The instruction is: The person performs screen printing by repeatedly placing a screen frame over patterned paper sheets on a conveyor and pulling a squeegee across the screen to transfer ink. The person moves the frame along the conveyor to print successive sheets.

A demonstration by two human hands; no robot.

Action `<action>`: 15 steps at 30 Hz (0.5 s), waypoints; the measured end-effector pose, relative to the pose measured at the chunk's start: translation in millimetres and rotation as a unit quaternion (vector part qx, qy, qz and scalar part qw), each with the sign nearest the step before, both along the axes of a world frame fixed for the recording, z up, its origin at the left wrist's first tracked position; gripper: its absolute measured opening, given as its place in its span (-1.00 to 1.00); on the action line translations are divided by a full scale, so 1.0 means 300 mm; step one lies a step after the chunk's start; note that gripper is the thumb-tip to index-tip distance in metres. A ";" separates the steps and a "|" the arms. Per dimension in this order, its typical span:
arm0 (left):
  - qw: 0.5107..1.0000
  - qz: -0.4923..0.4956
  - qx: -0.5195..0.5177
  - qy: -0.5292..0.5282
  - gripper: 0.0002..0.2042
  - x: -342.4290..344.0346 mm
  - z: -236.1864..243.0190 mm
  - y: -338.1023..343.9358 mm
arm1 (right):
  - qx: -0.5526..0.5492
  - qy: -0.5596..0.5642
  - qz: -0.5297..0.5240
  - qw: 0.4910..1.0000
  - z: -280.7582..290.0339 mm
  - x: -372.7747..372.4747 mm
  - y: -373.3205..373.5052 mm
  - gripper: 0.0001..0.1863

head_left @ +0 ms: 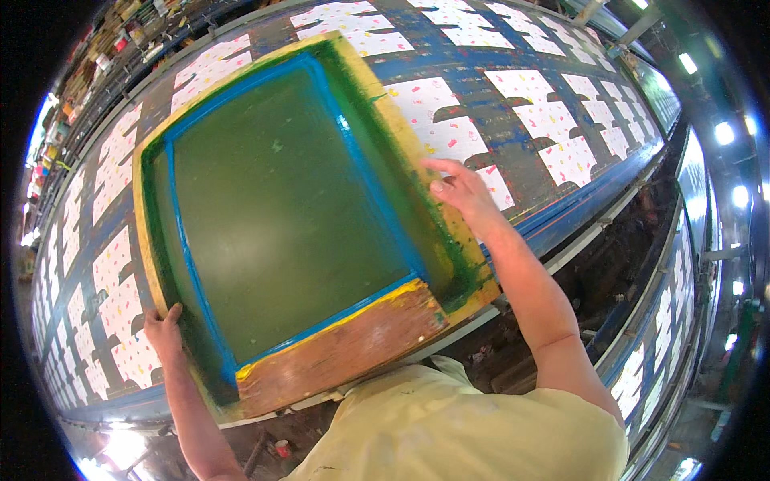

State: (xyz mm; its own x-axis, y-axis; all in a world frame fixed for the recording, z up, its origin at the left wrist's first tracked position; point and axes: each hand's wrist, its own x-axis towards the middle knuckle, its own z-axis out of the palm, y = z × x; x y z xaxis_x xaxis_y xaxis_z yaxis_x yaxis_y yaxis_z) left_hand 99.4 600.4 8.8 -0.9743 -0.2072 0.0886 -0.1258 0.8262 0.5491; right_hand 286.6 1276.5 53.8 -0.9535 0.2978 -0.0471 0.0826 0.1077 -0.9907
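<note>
A large silk-screen printing frame (281,216) fills the middle of the view, tilted in front of my body. Dark green mesh is bordered by blue tape, inside pale wooden rails; a reddish-brown wooden board (345,345) covers its near end. My left hand (164,330) grips the left rail near the lower corner, thumb on top and the other fingers largely hidden. At the right rail, about halfway along, my right hand (464,194) is curled at the edge with its fingertips against the wood. Where those fingers go underneath is not clear.
Beneath the screen runs a long printing table (513,60) with rows of white cut fabric pieces (525,100) printed with small coloured motifs. Another such table (666,321) stands to the right across a dark gap. Cluttered shelves (112,56) line the far left.
</note>
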 end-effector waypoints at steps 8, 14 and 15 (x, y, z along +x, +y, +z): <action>0.999 0.008 0.046 0.014 -0.67 0.198 0.053 0.756 | 0.022 -0.009 -0.076 0.997 -0.079 0.178 0.573 -0.37; 0.998 0.042 0.035 -0.020 -0.62 0.293 0.038 1.112 | -0.005 0.001 -0.115 0.993 -0.099 0.287 0.885 -0.36; 0.998 0.041 0.046 -0.020 -0.62 0.309 0.030 1.153 | -0.009 0.005 -0.122 0.992 -0.104 0.300 0.920 -0.35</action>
State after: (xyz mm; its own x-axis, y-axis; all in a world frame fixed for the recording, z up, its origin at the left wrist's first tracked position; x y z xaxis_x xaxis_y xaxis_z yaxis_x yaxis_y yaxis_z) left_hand 192.0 946.1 17.9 -0.9562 -0.2914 0.0267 -0.2141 0.7589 0.6150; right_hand 376.5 1552.5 22.5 -0.8531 0.5199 -0.0446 0.0934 0.0682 -0.9933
